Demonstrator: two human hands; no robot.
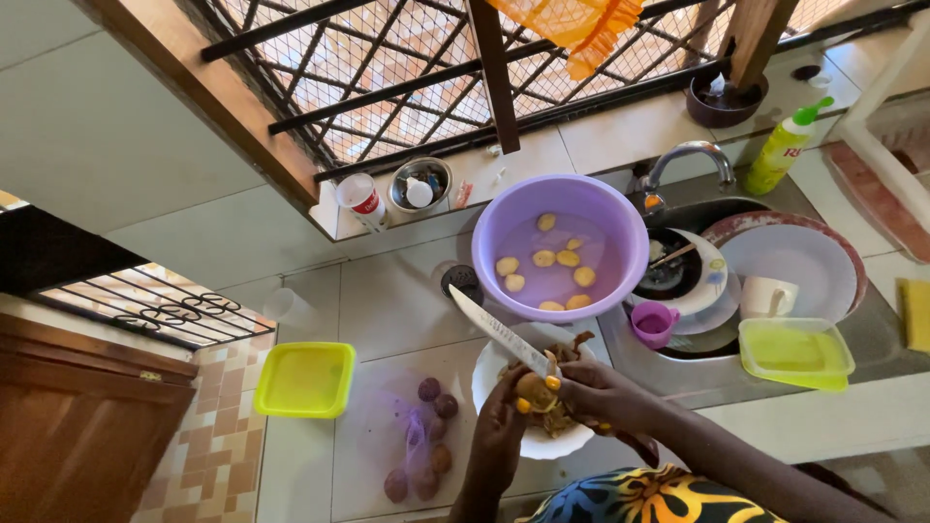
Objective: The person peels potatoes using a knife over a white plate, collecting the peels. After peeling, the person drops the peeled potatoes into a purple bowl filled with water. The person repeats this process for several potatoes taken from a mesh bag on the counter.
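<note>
My left hand [500, 426] holds a small yellowish potato [535, 390] over a white plate [487, 373] with brown peelings on it. My right hand [603, 399] grips a long knife [499, 329] whose blade points up and left, with its edge against the potato. Just beyond the plate stands a purple bowl [620, 228] of water with several peeled potato pieces [544, 259] floating in it. Several unpeeled purple-brown potatoes [431, 441] lie in a clear plastic bag on the counter to the left of the plate.
A lime square lid [304, 379] lies at left. The sink at right holds plates [794, 260], a white cup [769, 295], a small purple cup [655, 323] and a lime container [794, 351]. A tap [684, 155], green bottle [787, 147] and metal-grilled window [407, 77] are behind.
</note>
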